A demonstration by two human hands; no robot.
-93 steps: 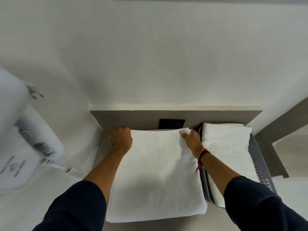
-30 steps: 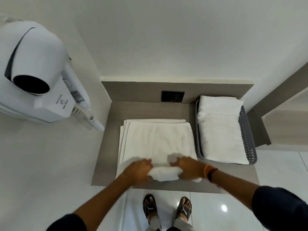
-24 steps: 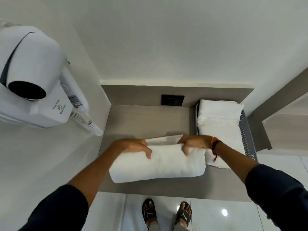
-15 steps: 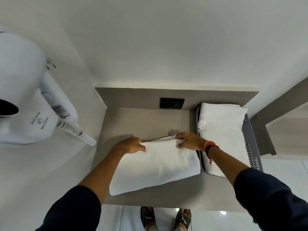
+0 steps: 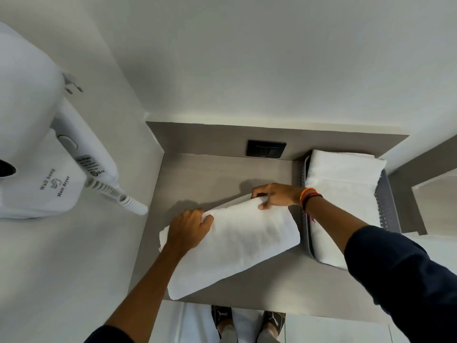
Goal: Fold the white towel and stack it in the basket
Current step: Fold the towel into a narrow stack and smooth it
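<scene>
Hair dryer is mounted on the left wall. Folded white towel on the grey tabletop is gripped by left hand and right hand; beside it, the basket is filled with towels.

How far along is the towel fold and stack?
Done: the towel looks folded into a compact pad on the counter. In hand: left hand and right hand grip its far edge. Left: move it into the basket, onto the towel already there.
</scene>
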